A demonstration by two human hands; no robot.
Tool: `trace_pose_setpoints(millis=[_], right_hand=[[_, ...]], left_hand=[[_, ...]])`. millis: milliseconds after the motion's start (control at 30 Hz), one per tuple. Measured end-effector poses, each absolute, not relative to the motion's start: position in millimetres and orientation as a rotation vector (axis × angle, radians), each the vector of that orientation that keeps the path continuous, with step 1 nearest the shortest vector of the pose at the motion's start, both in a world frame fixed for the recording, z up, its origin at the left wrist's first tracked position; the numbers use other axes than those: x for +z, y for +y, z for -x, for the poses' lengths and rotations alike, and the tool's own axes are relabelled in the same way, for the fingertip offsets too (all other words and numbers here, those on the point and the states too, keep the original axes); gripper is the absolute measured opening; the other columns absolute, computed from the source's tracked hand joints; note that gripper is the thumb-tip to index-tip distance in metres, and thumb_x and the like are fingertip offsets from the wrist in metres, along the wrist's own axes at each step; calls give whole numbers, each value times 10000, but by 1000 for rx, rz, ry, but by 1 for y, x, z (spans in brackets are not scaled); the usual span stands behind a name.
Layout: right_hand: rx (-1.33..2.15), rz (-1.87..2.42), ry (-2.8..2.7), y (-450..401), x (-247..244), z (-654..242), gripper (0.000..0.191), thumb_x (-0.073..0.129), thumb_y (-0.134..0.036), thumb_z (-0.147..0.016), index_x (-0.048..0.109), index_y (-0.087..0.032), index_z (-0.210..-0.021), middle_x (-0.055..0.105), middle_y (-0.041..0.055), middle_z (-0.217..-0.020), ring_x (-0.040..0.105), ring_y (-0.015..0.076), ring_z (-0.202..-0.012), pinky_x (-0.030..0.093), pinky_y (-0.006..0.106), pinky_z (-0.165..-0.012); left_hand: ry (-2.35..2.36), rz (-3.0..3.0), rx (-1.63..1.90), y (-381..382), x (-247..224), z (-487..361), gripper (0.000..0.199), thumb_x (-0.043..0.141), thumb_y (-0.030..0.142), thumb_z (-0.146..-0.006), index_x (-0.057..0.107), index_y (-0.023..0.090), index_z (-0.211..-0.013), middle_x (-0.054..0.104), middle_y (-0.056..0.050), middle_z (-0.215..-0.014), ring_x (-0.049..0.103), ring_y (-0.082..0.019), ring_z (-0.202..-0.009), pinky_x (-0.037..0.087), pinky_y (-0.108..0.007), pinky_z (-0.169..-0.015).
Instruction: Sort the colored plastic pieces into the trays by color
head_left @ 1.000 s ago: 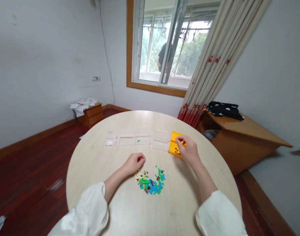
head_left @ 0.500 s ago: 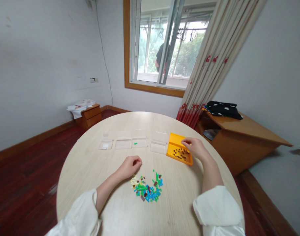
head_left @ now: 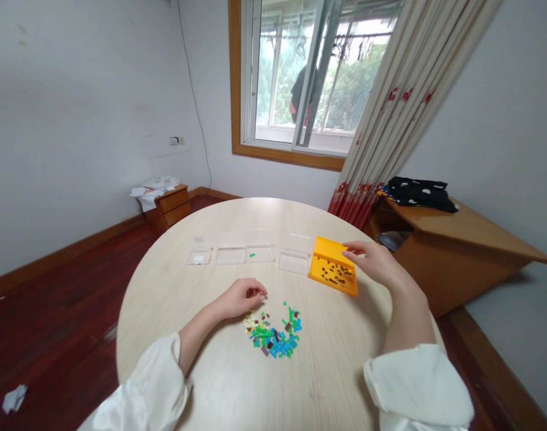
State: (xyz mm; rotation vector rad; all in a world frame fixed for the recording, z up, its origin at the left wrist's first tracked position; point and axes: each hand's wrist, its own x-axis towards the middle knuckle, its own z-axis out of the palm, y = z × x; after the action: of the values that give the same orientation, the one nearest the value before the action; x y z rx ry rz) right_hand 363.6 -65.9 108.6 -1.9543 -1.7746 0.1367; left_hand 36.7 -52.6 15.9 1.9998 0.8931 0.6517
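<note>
Since half a second ago, the right hand [head_left: 373, 260] has slid outward, uncovering more of the yellow box [head_left: 330, 248]; I see the left hand [head_left: 242, 297] in about the same spot. Nearest me, the loose brick pile [head_left: 277, 342], green, blue and brown, lies to the left hand's right and closer in. Pale pieces [head_left: 250, 322] sit just below that hand. Left fingers curled, hand down by the pile; can't tell if they pinch anything. Right thumb and forefinger slightly apart at the box's right edge, by the hinge; I see nothing between them, can't tell if they touch the box. Box lies open just left of that hand, dark brown pieces [head_left: 339, 274] scattered in its near half. Further left of the right hand, beyond the left one: four open clear boxes [head_left: 294, 262], one with a green bit [head_left: 252, 255] inside. Window [head_left: 282, 90] past the table [head_left: 309, 359].
</note>
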Motion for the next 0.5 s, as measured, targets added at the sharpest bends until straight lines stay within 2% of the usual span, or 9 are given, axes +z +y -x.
trace_pose_setpoints(millis=[233, 367, 500], right_hand=[[183, 1887, -1991, -80, 133, -322, 266, 566, -236, -802, 684, -162, -1029, 709, 103, -970, 654, 232, -880, 490, 333, -785], [213, 1778, -2139, -86, 138, -293, 252, 561, -233, -806, 684, -192, -1022, 713, 75, -938, 656, 215, -849, 489, 302, -752], [242, 1714, -2233, -89, 139, -279, 258, 570, -235, -806, 675, -197, -1038, 710, 69, -951, 652, 215, -859, 484, 302, -747]], left_hand=[[806, -1998, 378, -50, 31, -11, 187, 576, 183, -687, 701, 111, -806, 548, 1, -612, 447, -97, -573, 343, -201, -536], [837, -2051, 269, -47, 28, -8, 247, 566, 147, -651, 717, 129, -845, 567, 4, -635, 453, -94, -570, 338, -188, -516], [839, -2097, 264, -46, 23, -10, 241, 534, 107, -650, 725, 140, -792, 625, -14, -692, 507, -103, -608, 381, -184, -555]])
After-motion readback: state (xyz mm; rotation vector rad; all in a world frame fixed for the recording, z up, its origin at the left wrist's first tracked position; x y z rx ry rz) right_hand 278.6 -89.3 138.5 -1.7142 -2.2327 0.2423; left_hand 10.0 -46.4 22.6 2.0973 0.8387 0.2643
